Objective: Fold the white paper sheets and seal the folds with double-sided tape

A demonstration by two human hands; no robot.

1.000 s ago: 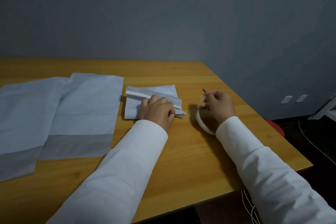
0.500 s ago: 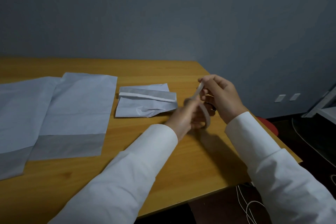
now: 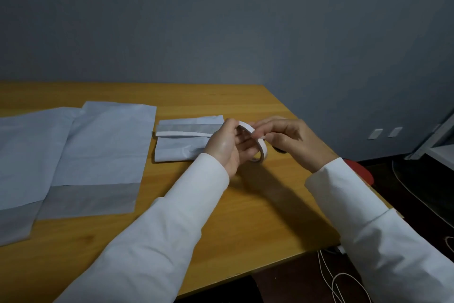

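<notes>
Both hands on tape roll, frame centre
L hand (image 3: 227,145) grips double-sided tape roll (image 3: 255,144); R hand (image 3: 292,141) pinches its rim. Light, stiff, sticky: hold by edges.

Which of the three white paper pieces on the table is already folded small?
The folded paper just left of the left hand. It is compact, with a creased flap; the two large sheets further left lie flat, overlapping.
</notes>
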